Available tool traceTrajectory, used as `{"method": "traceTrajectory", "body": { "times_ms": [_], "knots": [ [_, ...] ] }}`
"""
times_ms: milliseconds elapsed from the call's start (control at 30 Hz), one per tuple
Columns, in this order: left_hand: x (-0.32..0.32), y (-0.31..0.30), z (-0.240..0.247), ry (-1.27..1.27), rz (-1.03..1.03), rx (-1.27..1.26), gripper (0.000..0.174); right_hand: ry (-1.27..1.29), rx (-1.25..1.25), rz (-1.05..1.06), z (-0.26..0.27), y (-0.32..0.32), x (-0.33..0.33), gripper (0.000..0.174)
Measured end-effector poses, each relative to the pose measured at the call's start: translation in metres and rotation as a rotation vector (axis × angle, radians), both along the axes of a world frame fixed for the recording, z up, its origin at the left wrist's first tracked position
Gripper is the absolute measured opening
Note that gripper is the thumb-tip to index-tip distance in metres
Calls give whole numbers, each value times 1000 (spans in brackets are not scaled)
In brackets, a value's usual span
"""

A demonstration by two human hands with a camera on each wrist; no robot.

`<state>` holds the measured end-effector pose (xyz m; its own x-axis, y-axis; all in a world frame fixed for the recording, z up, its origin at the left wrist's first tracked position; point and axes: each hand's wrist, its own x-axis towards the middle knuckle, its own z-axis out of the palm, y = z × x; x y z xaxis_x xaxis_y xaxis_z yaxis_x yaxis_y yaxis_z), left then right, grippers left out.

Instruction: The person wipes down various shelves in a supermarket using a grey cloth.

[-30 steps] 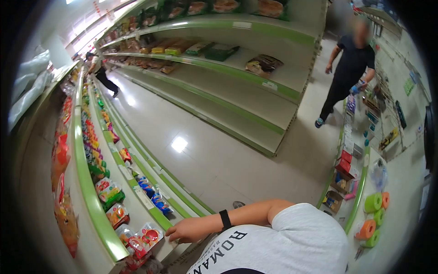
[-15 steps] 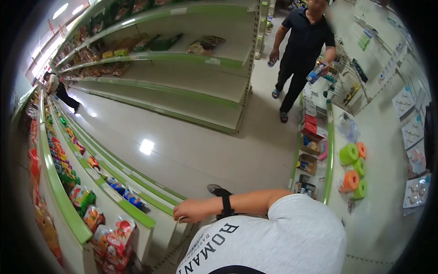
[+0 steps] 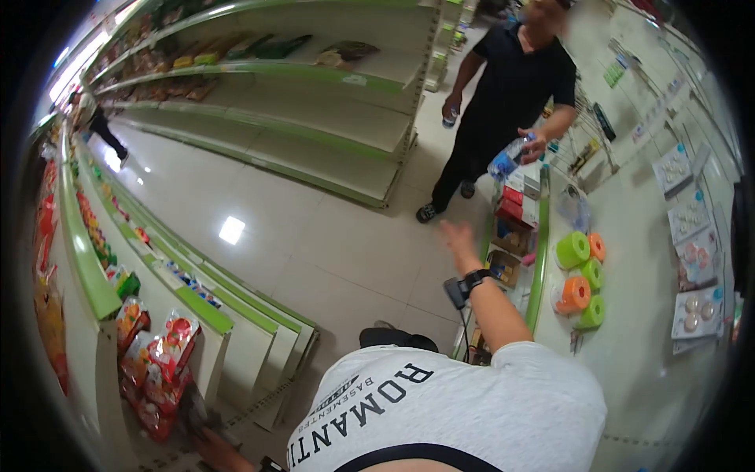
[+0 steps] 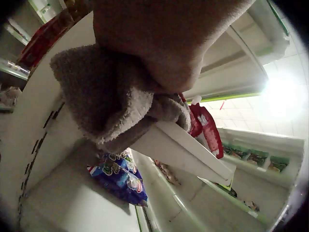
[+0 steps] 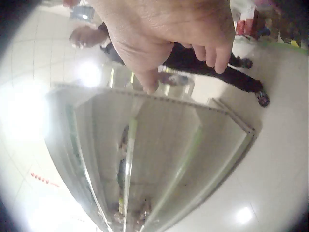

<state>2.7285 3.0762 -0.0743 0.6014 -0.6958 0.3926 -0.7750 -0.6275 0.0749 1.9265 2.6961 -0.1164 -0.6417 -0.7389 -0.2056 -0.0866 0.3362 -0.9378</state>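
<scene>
1. Left hand: in the left wrist view it fills the top centre of the frame. It grips a bunched grey-brown cloth, which hangs below it at centre left. How the single fingers lie I cannot tell, because the cloth covers them. In the head view I see this hand only as a dim shape at the bottom left edge.

2. Cloth position: its lower fold overlaps the near end of a white shelf board in the centre of the frame. I cannot tell whether the two touch. A blue packet lies on the shelf below, at lower left. Red packets hang just right of the cloth.

3. Right hand: in the head view it is raised in mid-frame, right of centre, over the tiled floor. The right wrist view shows its fingers relaxed, slightly apart, holding nothing.

4. Surroundings: a person in black stands at upper right, beyond the right hand, holding a bottle. Green and orange rolls hang at right.
</scene>
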Motion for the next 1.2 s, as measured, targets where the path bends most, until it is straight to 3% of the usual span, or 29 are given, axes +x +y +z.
{"method": "traceTrajectory", "body": {
  "times_ms": [33, 67, 100, 133, 167, 200, 233, 267, 300, 333, 433, 600, 733, 867, 900, 1033, 1100, 1133, 1200],
  "knots": [
    [26, 23, -27, -225, -45, 130, 54, 8, -73, -161, -11, -8, -21, 96],
    [-12, 2, 3, -58, 75, 34, 54, -2, -107, -6, 20, -6, -38, 92],
    [-62, -27, 49, 92, 199, -78, 55, 199, -204, -128, 48, -5, -22, 90],
    [-45, -22, 27, 66, 148, -139, 54, -46, -379, 18, 37, -14, -40, 91],
    [-39, -22, 14, 42, 222, -106, 54, -77, -417, 71, 14, -27, -59, 84],
    [-63, -34, 43, 170, 262, -111, 53, -190, -397, 105, 14, -32, -58, 67],
    [-79, -45, 67, 206, 125, -277, 52, -296, -451, 137, -2, -35, -61, 60],
    [-71, -42, 59, 213, 172, -251, 50, -403, -496, 155, -14, -39, -63, 52],
    [-74, -44, 57, 171, 268, -202, 47, -383, -426, 142, -8, -41, -49, 49],
    [-85, -49, 72, 160, 172, -275, 46, -351, -355, 130, -1, -37, -38, 46],
    [-90, -52, 83, 125, 143, -311, 45, -323, -299, -33, 26, -26, 10, 41],
    [-94, -54, 91, 113, 261, -251, 44, -335, -179, 119, -17, -7, 32, 51],
    [-101, -58, 99, 156, 289, -252, 41, -387, -155, 211, -37, 8, 65, 40],
    [-102, -57, 102, 171, 290, -244, 40, -456, -84, 427, -26, 28, 110, 48],
    [-101, -56, 100, 174, 295, -253, 40, -499, -75, 572, -18, 36, 119, 52],
    [-101, -53, 90, 166, 257, -312, 38, -474, -80, 779, 27, 67, 190, 55],
    [-100, -50, 90, 153, 227, -346, 38, -372, -271, 952, 33, 75, 227, 49],
    [-101, -49, 91, 164, 221, -327, 39, -378, -299, 937, 45, 79, 243, 49],
    [-101, -46, 97, 163, 184, -318, 40, -87, -375, 1206, 97, 96, 278, 52]
  ]
}}
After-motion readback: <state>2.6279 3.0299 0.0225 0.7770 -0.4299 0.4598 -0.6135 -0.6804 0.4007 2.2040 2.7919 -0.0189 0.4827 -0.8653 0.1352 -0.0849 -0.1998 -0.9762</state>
